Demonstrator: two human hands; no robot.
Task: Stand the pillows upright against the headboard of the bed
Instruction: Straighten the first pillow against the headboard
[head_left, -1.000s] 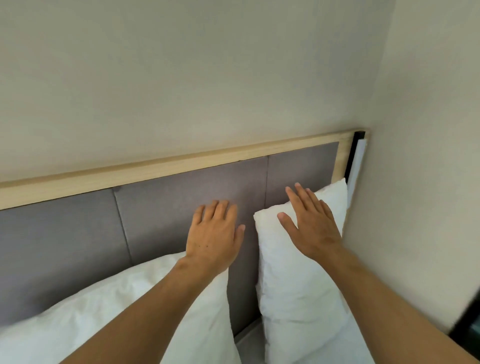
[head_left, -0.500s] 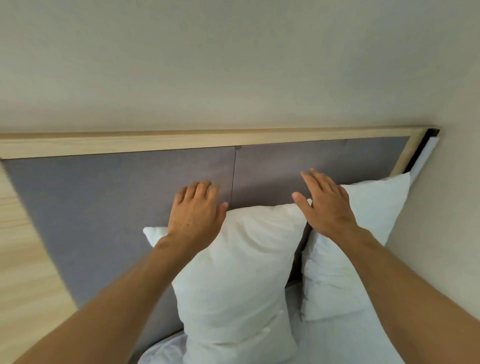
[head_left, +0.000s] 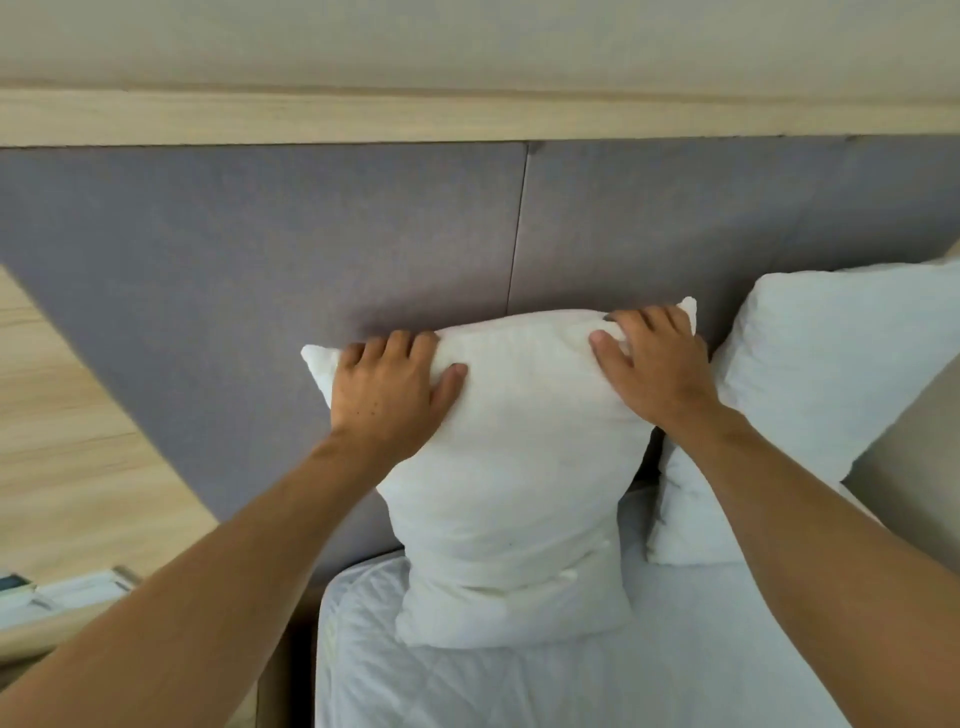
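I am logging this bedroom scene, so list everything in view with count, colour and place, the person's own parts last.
pillows: 2, white; one upright at the middle against the headboard, one to its right, leaning on the headboard.
headboard: 1, grey padded panels under a light wood rail, across the top.
mattress cover: 1, white quilted, bottom middle.
wood panel: 1, light wood, left edge.
wall: beige, above the rail.
small items at lower left: too blurred to tell.
left hand: grips the middle pillow's top left corner.
right hand: grips its top right corner.
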